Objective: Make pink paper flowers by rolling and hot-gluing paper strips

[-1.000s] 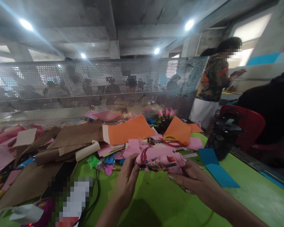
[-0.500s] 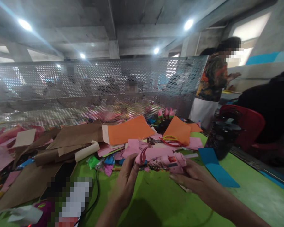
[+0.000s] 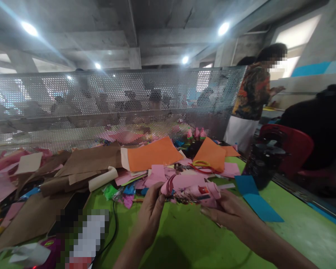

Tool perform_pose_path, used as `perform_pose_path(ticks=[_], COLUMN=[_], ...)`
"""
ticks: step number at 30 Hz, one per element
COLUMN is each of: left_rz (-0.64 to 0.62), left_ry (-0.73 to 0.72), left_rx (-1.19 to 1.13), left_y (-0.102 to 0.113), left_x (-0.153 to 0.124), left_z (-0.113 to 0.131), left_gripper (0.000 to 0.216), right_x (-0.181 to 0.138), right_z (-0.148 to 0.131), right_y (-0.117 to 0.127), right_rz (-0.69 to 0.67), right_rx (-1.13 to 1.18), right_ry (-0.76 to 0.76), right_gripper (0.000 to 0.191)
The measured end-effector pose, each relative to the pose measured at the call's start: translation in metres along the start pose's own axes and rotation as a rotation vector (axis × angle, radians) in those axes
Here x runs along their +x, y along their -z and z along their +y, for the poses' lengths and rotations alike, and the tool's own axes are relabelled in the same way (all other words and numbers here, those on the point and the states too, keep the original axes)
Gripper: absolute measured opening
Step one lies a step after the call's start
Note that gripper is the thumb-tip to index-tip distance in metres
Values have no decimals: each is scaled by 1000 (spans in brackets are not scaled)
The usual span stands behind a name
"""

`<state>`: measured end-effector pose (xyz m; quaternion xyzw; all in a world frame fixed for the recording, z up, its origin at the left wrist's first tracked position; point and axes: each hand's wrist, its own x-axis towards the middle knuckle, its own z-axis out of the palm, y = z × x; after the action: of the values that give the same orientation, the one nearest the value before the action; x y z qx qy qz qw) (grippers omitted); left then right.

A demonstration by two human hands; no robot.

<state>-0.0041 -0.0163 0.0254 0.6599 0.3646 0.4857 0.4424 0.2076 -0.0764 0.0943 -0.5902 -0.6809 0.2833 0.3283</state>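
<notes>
Between the thumb and fingers of my left hand (image 3: 154,203) is a small roll of pink craft sheet (image 3: 168,186), its wound layers showing at the end. My right hand (image 3: 226,209) is closed around a pink hot glue gun (image 3: 211,191) with a reddish patch on its side. A whitish glue stick (image 3: 226,185) pokes out of its rear, toward the right. The gun's front lies close to the pink roll; I cannot tell whether they touch. Behind both hands, pink sheets and scraps (image 3: 190,180) cover part of the green table (image 3: 168,239).
Orange sheets (image 3: 154,154), brown sheets (image 3: 92,160) and red-and-yellow-handled scissors (image 3: 203,166) lie farther back. A blue sheet (image 3: 259,201) and dark bottle (image 3: 261,164) are at right. A black cord (image 3: 114,224) runs at left. Behind stands a perforated metal screen (image 3: 156,82); people are beyond.
Both hands keep nearly the same place and grip. The pink roll and the glue gun have shifted only very slightly.
</notes>
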Motion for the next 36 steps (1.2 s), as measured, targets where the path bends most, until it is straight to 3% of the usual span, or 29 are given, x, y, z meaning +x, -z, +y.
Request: perform_pose_path(ticks=[13, 36], left_rz=[47, 81], left_ry=[61, 69], left_rx=[-63, -157], left_y=[-2, -3], left_x=[-1, 3], left_z=[3, -7], left_gripper=[41, 46], right_x=[-1, 0], right_z=[2, 9], right_y=[4, 1], right_rz=[49, 62], right_rx=[-125, -70], right_ry=[-31, -70], right_gripper=[30, 34])
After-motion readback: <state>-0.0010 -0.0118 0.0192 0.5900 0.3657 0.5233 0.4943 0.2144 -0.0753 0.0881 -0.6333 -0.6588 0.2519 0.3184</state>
